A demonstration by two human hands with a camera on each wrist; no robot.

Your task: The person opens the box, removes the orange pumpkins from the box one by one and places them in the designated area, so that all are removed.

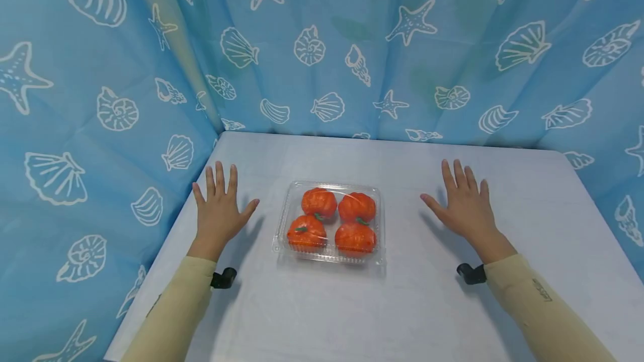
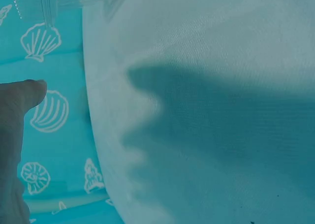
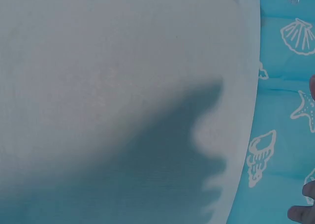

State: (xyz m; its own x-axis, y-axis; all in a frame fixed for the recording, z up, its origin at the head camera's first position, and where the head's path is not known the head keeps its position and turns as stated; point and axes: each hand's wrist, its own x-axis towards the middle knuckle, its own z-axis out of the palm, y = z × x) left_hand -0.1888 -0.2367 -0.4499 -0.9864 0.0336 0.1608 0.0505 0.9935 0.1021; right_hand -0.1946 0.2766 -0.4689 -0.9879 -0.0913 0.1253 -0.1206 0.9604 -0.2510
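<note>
A clear plastic clamshell box [image 1: 332, 253] sits near the middle of the white table. Inside it are several small orange pumpkins [image 1: 319, 203] with green stems, and its lid looks closed. To the left of the box, my left hand [image 1: 217, 214] hovers over the table with fingers spread and holds nothing. On the other side, my right hand [image 1: 465, 205] is likewise spread above the table, apart from the box. The left wrist view catches a corner of the box [image 2: 64, 2] at its top edge, along with part of the left hand [image 2: 15, 115]. Only fingertips [image 3: 302, 213] show in the right wrist view.
The white table [image 1: 332, 317] runs back to a blue curtain [image 1: 322, 71] printed with white shells and starfish, which also hangs along the left and right sides. Hand shadows fall on the tabletop. Both wrists carry a small black device [image 1: 472, 274].
</note>
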